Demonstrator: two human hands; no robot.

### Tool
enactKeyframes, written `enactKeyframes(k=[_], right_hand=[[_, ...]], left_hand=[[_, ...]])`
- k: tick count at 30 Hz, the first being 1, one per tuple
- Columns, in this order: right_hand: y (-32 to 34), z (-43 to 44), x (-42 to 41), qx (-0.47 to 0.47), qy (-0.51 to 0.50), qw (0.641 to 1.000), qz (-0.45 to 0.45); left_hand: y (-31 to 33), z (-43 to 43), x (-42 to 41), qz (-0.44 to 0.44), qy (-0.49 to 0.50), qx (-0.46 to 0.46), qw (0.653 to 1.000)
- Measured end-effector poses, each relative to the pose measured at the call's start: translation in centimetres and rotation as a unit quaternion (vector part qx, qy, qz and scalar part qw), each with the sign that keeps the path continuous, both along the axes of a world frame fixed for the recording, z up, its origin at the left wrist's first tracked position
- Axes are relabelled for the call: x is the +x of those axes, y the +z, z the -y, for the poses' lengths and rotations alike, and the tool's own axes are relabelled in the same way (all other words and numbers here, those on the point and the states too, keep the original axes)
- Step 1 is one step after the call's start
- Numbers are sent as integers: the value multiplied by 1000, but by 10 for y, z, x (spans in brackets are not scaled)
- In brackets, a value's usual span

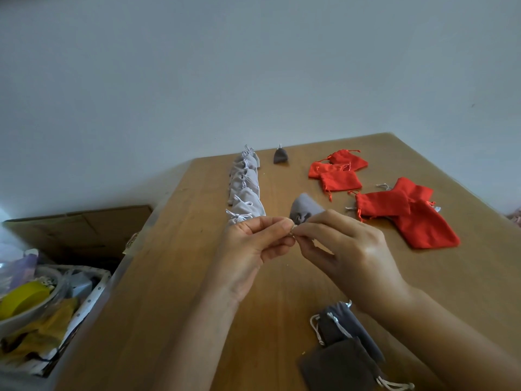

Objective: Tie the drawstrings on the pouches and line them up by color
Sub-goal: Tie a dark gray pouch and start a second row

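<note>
Grey pouch [306, 208] is held up just above the desk [174, 277] at frame centre, neck toward the camera. Left hand [253, 249] and right hand [346, 249] meet at the neck; each grip pinches the pale drawstring [293, 228] between thumb and forefinger, tips almost touching. The knot is too small to resolve.

Judgement: the step in hand is tying this cord.
- gather the neck fully before knotting
- pull both ends outward with even tension, so the knot seats against the gathers
- hold that tension until the second throw bites, or the slick cord may slip

Placement, probably: under the lone dark grey pouch [280, 156] at upper centre, just right of the row of light grey pouches [245, 187], if the shade matches.

Apparently untied: red pouches [408, 213] scattered at frame right, dark grey pouches [344, 334] at lower right
</note>
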State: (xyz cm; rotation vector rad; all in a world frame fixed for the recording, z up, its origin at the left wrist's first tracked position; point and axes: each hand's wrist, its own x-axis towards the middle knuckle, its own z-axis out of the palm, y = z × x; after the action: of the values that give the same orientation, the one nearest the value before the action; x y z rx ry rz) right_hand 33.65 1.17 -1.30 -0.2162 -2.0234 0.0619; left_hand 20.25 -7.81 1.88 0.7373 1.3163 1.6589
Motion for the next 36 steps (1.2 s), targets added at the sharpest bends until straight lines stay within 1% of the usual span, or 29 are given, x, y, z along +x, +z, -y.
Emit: enactKeyframes(k=[5, 10, 21, 24, 28, 30, 33, 36], right_hand=[[3, 2, 1, -26, 37, 999, -12], [7, 4, 3, -50, 78, 995, -20], [13, 2, 9, -10, 93, 995, -19], [14, 3, 10, -31, 114, 993, -18], [15, 4, 11, -86, 158, 984, 4], [17, 4, 10, -116, 165, 979, 10], [23, -2, 13, -133, 131, 982, 28], [28, -14, 15, -158, 108, 975, 116]], left_hand=[[4, 3, -2, -15, -19, 8, 1000], [5, 4, -12, 9, -66, 15, 998], [4, 4, -11, 49, -116, 50, 991], [4, 4, -11, 36, -116, 40, 992], [5, 3, -10, 25, -90, 36, 995], [5, 4, -9, -14, -82, 35, 996], [3, 4, -8, -110, -74, 27, 991], [3, 6, -10, -167, -84, 31, 982]])
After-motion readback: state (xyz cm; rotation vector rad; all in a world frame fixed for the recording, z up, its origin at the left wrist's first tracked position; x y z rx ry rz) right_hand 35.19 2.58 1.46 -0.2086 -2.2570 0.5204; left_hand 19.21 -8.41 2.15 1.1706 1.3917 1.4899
